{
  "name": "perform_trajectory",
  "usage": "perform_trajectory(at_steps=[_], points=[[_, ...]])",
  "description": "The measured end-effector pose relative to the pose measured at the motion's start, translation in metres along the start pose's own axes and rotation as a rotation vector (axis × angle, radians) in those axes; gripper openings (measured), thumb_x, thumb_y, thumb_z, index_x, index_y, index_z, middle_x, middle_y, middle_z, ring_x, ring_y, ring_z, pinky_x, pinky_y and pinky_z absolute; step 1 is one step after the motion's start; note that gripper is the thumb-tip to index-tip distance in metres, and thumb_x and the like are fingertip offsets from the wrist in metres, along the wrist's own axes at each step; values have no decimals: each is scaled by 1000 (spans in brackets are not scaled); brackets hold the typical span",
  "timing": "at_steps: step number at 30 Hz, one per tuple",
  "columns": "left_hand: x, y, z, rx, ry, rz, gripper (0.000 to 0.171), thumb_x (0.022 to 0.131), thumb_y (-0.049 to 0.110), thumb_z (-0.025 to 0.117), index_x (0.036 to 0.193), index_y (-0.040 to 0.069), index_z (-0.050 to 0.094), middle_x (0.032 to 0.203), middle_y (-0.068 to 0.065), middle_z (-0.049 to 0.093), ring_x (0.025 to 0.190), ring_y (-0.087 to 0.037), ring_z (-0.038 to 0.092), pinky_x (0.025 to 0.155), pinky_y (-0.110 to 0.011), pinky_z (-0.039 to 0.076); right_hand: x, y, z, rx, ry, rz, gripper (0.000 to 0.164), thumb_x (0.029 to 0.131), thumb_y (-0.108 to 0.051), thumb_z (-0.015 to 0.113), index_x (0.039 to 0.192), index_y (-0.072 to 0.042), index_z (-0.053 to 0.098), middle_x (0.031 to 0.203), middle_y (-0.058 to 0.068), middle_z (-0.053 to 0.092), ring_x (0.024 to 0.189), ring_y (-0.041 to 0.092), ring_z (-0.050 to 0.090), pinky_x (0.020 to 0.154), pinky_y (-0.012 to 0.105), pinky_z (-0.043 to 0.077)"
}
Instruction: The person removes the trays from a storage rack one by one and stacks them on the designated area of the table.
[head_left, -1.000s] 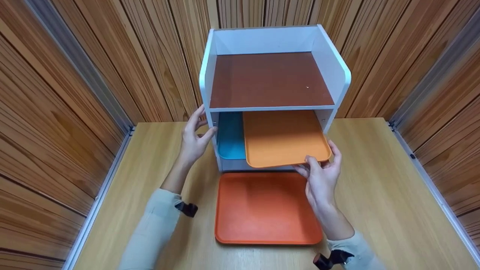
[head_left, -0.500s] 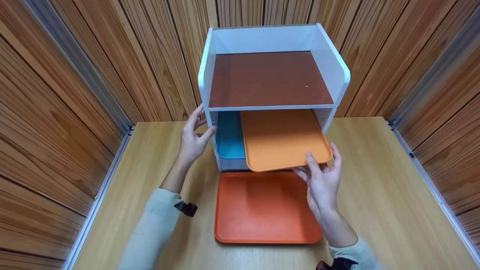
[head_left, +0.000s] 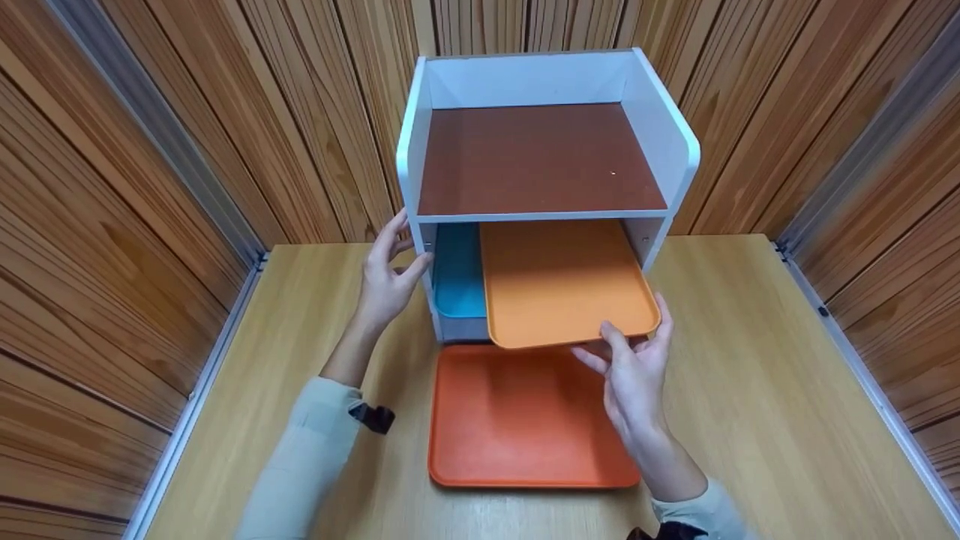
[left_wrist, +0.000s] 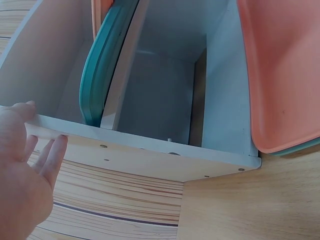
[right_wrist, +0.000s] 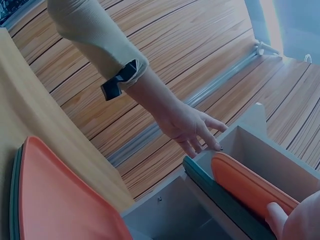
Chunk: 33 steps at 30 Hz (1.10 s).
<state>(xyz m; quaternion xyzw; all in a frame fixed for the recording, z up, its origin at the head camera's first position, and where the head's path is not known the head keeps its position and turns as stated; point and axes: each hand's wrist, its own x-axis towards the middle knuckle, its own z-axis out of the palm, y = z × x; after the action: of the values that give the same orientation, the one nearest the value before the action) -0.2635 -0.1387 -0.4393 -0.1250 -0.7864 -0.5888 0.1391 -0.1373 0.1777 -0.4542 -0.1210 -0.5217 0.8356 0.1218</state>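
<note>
An orange-yellow tray (head_left: 566,285) sticks partway out of the middle compartment of a white shelf unit (head_left: 525,79). My right hand (head_left: 637,382) pinches its front right corner, thumb on top and fingers underneath. Behind and below it, a teal tray (head_left: 460,277) lies inside the same compartment, showing on the left. My left hand (head_left: 386,281) holds the unit's left side panel, with the thumb at the front edge and the other fingers along the outer face. In the left wrist view that panel edge (left_wrist: 140,143) runs between thumb and fingers.
A red-orange tray (head_left: 536,420) lies on the wooden table (head_left: 787,397) in front of the unit, with a teal edge (right_wrist: 15,192) showing under it in the right wrist view. The unit's top shelf (head_left: 536,161) is brown. Wood-panelled walls (head_left: 300,112) enclose the table.
The orange-yellow tray has slid farther out toward the front and slightly left, with my right hand moving along. My left hand stays on the side panel.
</note>
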Motion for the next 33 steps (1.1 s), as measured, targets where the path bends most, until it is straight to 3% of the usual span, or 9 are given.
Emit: perform_trajectory(at_steps=[4, 11, 15, 25, 33], points=[[0, 0, 0, -6, -5, 0, 73, 109, 12, 74, 174, 16, 42, 167, -13, 57, 145, -34, 68, 114, -59, 65, -4, -1, -2, -1, 1, -38, 86, 113, 6, 51, 177, -33, 9, 155, 5, 45, 105, 18, 77, 81, 35, 73], [1, -1, -1, -19, -14, 40, 71, 108, 3, 72, 172, 9, 43, 164, -20, 58, 143, -41, 69, 108, -64, 66, -10, -6, -5, 76, 16, -91, 85, 111, 11, 49, 176, -32, 17, 144, 14, 53, 89, 18, 78, 77, 37, 74], [1, -1, -1, -23, -18, 36, 70, 109, 5, 71, 173, 10, 43, 164, -20, 58, 143, -40, 70, 109, -63, 66, -14, -10, -8, 63, 27, -107, 83, 111, 10, 51, 176, -31, 19, 145, 13, 53, 94, 19, 79, 77, 37, 74], [1, -2, 0, -19, -19, 31, 71, 109, 6, 72, 173, 12, 43, 165, -18, 58, 143, -39, 69, 110, -65, 65, -22, -14, -15, 109, 29, -99, 80, 112, 10, 49, 174, -33, 23, 153, 13, 50, 103, 22, 81, 77, 37, 74], [1, -2, 1, 8, -4, 33, 71, 109, 7, 71, 174, 11, 41, 166, -19, 57, 142, -40, 70, 110, -63, 66, -22, -16, -21, 129, 28, -106, 79, 109, 14, 48, 173, -29, 28, 143, 13, 58, 91, 21, 84, 67, 36, 72]])
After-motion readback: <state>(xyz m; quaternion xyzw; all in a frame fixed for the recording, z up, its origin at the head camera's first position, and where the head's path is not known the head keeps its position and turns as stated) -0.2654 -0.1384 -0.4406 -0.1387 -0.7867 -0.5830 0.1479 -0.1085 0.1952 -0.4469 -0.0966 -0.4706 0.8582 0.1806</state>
